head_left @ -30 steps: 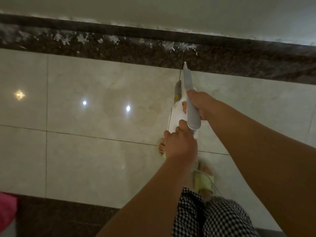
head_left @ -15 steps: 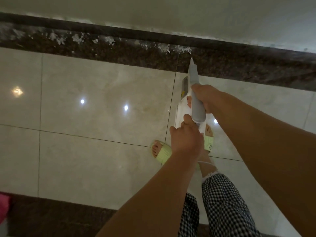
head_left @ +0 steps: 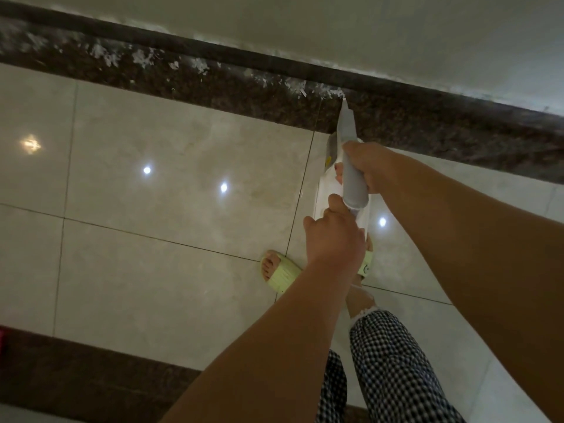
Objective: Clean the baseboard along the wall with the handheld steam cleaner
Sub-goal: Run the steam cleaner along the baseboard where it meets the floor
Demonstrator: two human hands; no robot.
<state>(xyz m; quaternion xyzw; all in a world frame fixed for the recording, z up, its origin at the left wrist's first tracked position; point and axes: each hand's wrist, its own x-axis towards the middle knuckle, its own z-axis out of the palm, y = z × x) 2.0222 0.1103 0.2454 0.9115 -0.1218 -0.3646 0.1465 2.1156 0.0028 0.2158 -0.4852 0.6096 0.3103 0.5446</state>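
Nearest the camera, two legs in black-and-white checked trousers stand on pale glossy floor tiles, the feet in light green slippers; a dark stone strip crosses the floor at near left. Two bare forearms extend forward over the legs. The left hand is closed around the rear end of the handheld steam cleaner, its thumb raised against the butt of the grey handle. Just beyond it, the right hand is wrapped around the grey handle, fingers curled beneath it toward the white body. The cleaner points away from the person, its grey tapered nozzle slanting over a dark speckled floor border. The nozzle tip lies at the foot of the dark baseboard, touching or almost touching it; which one cannot be told. White flecks lie scattered along the border from the tip leftward; to the right of the tip the border looks clean. Beyond the baseboard rises a pale wall. Several ceiling-light reflections shine on the tiles.
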